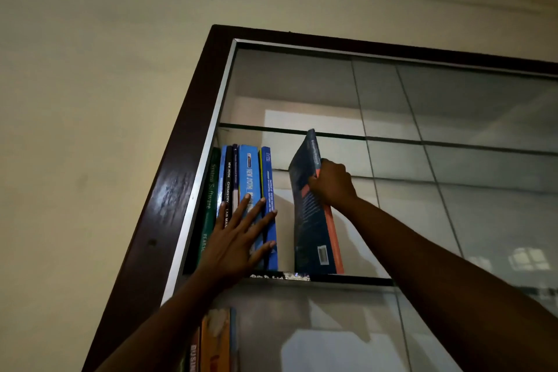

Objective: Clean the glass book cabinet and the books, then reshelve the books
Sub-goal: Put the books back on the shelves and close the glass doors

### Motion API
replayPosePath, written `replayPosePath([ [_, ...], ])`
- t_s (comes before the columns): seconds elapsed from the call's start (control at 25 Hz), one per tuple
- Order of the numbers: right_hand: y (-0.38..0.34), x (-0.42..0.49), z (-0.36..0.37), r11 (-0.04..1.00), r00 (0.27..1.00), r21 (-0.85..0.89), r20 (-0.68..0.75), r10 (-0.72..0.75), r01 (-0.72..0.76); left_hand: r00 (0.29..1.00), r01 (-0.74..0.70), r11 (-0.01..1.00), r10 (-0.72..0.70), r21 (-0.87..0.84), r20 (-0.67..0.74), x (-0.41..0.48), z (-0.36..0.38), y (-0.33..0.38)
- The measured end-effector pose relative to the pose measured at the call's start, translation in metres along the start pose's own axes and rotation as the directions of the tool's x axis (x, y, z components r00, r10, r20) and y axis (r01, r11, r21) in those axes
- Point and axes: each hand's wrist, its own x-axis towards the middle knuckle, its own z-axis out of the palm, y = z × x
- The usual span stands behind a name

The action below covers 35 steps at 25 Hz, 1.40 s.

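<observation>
Books (253,190) stand upright at shelf's left end w/ left hand (234,238) flat & fingers spread on their spines, then a gap, then right hand (330,183) clenched round dark book (311,214), tilted on same glass shelf (347,278).

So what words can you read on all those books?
"System Software" and "PEARS…", cut off by the hand: green book.
"NEW JYOTHI", "CHEMISTRY", "LAB MAN…": black book.
"NEW JYOTHI": wide blue book.
Blue book beside it: yellow lines too small to read.
Dark book in the right hand: blurred, barcode unreadable.
"BUSIN…": book on the lower shelf.
</observation>
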Motion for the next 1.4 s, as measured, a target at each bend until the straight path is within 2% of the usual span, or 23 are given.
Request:
replayPosePath([
  [0.16, 0.007, 0.009, 0.053, 0.991, 0.995, 0.088, -0.014, 0.098, -0.096, 0.990, -0.038, 0.999, 0.034, -0.024, -0.134, -0.002, 0.012, -0.001],
  [0.28, -0.002, 0.004, 0.078, 0.980, 0.996, 0.192, -0.059, 0.071, -0.059, 0.981, -0.038, 0.999, 0.036, -0.007, -0.191, -0.002, 0.016, -0.004],
  [0.36, -0.007, -0.007, 0.079, 0.982, 1.000, 0.186, 0.008, 0.006, -0.007, 0.980, -0.035, 0.999, 0.033, -0.010, -0.195, -0.002, 0.016, -0.004],
  [0.44, 0.002, -0.025, 0.074, 0.980, 0.986, 0.194, 0.170, -0.002, -0.031, 0.982, -0.034, 0.999, 0.032, -0.010, -0.186, -0.002, 0.016, -0.003],
  [0.52, 0.022, -0.047, 0.076, 0.995, 0.950, 0.093, 0.312, 0.002, -0.032, 0.982, -0.033, 0.999, 0.031, -0.007, -0.186, -0.003, 0.016, -0.004],
  [0.6, 0.031, -0.061, 0.082, 1.000, 0.960, 0.011, 0.279, 0.008, -0.011, 0.983, -0.024, 1.000, 0.022, -0.010, -0.183, -0.005, 0.018, -0.004],
  [0.68, 0.023, -0.061, 0.089, 0.996, 0.986, 0.086, 0.167, 0.013, -0.027, 0.983, -0.028, 1.000, 0.026, -0.009, -0.183, -0.004, 0.018, -0.004],
  [0.76, 0.014, -0.060, 0.094, 0.990, 0.988, 0.142, 0.157, -0.002, -0.020, 0.984, -0.029, 1.000, 0.027, -0.012, -0.175, -0.004, 0.018, -0.005],
  [0.88, 0.022, -0.067, 0.091, 0.974, 0.964, 0.224, 0.263, -0.047, -0.014, 0.983, -0.036, 0.999, 0.030, -0.032, -0.178, -0.005, 0.017, -0.005],
  [1.04, 0.023, -0.080, 0.084, 0.986, 0.885, 0.153, 0.448, -0.127, 0.065, 0.978, -0.044, 0.996, 0.028, -0.072, -0.205, -0.006, 0.018, -0.005],
  [1.12, 0.021, -0.077, 0.083, 0.986, 0.865, 0.146, 0.481, -0.145, 0.085, 0.987, -0.033, 0.996, 0.020, -0.084, -0.159, -0.002, 0.015, -0.006],
  [1.2, 0.016, -0.079, 0.078, 0.984, 0.858, 0.165, 0.495, -0.136, 0.061, 0.999, -0.016, 0.995, 0.013, -0.098, -0.030, 0.002, 0.006, -0.008],
  [1.32, 0.007, -0.100, 0.060, 0.967, 0.912, 0.255, 0.399, -0.099, -0.007, 0.974, 0.074, 0.973, -0.023, -0.218, 0.226, -0.003, -0.024, -0.001],
  [1.4, 0.001, -0.123, 0.038, 0.938, 0.950, 0.337, 0.313, -0.025, -0.087, 0.972, 0.137, 0.919, -0.052, -0.371, 0.230, -0.023, -0.056, 0.005],
])
